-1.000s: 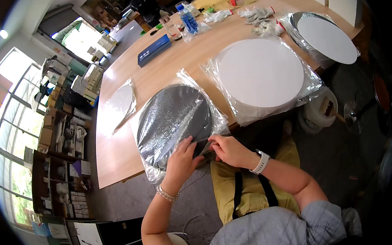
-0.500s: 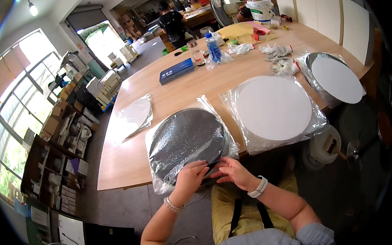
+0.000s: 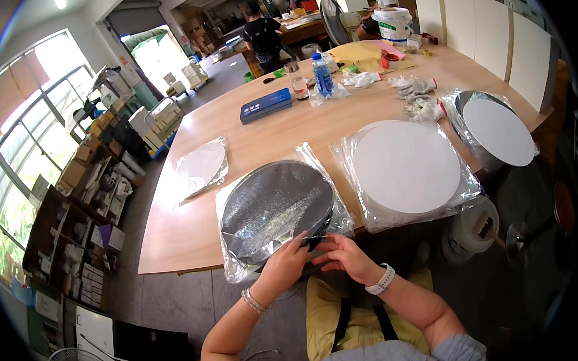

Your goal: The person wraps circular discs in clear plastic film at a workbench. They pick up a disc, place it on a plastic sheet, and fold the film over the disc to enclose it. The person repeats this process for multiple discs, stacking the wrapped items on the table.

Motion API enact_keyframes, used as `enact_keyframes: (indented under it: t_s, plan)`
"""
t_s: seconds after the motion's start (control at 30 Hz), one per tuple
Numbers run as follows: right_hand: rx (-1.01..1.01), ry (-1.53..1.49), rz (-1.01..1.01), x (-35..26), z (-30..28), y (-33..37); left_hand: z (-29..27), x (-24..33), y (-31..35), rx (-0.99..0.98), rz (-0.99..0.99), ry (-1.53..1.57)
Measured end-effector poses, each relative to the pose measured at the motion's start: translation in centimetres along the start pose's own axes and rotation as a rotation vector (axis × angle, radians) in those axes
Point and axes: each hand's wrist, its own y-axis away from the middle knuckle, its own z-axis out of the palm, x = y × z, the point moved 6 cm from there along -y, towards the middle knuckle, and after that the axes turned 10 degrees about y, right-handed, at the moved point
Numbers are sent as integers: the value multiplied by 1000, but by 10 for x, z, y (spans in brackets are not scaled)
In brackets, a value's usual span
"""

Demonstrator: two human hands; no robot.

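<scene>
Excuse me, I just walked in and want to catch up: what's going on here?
A person has both bare hands at the near edge of a dark disc with clear plastic, on a wooden table. The left hand and right hand have their fingers close together there; exactly what they pinch is too small to tell. A large white disc lies to the right, a smaller one to the left, both with clear plastic showing.
</scene>
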Motion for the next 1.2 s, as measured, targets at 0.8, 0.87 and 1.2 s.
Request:
enact_keyframes:
  t_s: [0.8, 0.87, 1.2]
  plan:
    - [384, 1369, -759, -98, -2, 45, 14, -6, -4, -51, -249, -118]
    - [379, 1540, -817, -87, -2, 35, 13, -6, -4, -54, -266, -163]
    - [474, 1395, -760, -67, -37, 12, 15, -8, -12, -10, -233, -155]
